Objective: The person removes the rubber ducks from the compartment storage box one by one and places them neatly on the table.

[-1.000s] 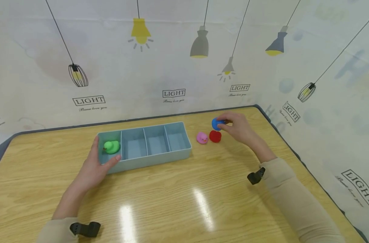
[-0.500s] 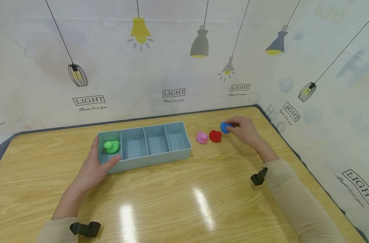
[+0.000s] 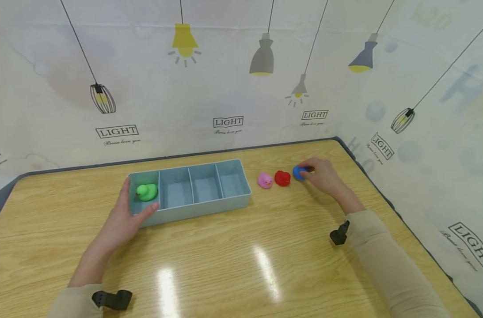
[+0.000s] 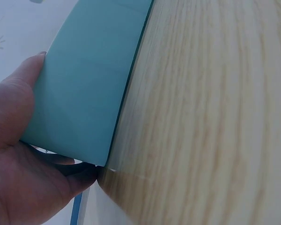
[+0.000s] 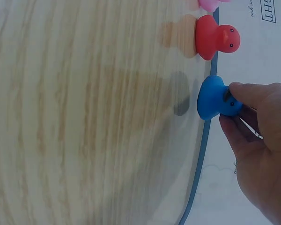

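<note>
My left hand (image 3: 121, 223) holds the left end of a blue-grey divided box (image 3: 197, 211), with the thumb on its front wall and the fingers around the end. Inside the leftmost compartment sits a green rubber duck (image 3: 147, 193). To the right of the box, my right hand (image 3: 324, 177) pinches a blue rubber duck (image 5: 208, 99) by its head between thumb and fingers. In the right wrist view a gap shows between this duck's base and its reflection on the tabletop. Just left of it stands a red rubber duck (image 3: 282, 178), then a pink rubber duck (image 3: 264, 180).
The wooden table (image 3: 225, 260) has a dark edge (image 3: 177, 156) against a wall covering (image 3: 146, 66) printed with lamps. Black straps with small devices sit at both sleeve cuffs. Low dividers split the box into a row of compartments.
My right hand has carried the blue duck right and down, from behind the red duck to its right side, uncovering the red duck. My left hand and the box have stayed put.
</note>
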`<state>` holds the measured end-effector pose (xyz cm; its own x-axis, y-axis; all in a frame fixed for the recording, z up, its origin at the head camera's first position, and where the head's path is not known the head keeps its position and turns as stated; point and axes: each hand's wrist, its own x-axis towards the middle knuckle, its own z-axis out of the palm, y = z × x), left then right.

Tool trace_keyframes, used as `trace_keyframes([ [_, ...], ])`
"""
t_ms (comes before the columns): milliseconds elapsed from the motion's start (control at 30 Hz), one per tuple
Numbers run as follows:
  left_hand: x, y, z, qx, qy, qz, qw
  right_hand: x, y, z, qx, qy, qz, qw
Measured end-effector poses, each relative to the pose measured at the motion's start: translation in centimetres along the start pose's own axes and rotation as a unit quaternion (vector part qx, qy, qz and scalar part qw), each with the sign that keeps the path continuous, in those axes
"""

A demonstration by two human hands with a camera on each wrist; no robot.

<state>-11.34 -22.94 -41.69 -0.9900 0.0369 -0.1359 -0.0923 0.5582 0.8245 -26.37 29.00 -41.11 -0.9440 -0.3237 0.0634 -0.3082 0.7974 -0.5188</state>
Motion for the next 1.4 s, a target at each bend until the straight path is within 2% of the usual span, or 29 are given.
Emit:
trace_keyframes([
  [533,0.0,0.0,0.0,0.001,0.003,0.006,1.0000,0.2,0.1,0.2,-0.028,-0.013,-0.018,0.999],
  [767,0.0,0.0,0.1,0.002,0.000,0.001,1.0000,0.1,-0.7,-0.4,-0.020,-0.035,0.008,0.999],
  [933,0.0,0.1,0.0,0.001,0.003,0.003,1.0000,0.5,-2.8,-2.2,-0.001,-0.014,-0.012,1.000],
  [1133,0.0,0.1,-0.1,0.004,0.004,0.002,1.0000,1.2,-6.4,-3.8,-0.013,0.005,-0.049,0.999],
  [1267,0.1,0.0,0.0,0.004,0.002,0.000,1.0000,1.7,-9.5,-3.7,-0.013,-0.003,-0.075,0.997],
  [1400,0.2,-0.2,0.0,0.002,0.001,0.001,1.0000,2.4,-12.4,-2.8,0.006,-0.010,-0.115,0.993],
])
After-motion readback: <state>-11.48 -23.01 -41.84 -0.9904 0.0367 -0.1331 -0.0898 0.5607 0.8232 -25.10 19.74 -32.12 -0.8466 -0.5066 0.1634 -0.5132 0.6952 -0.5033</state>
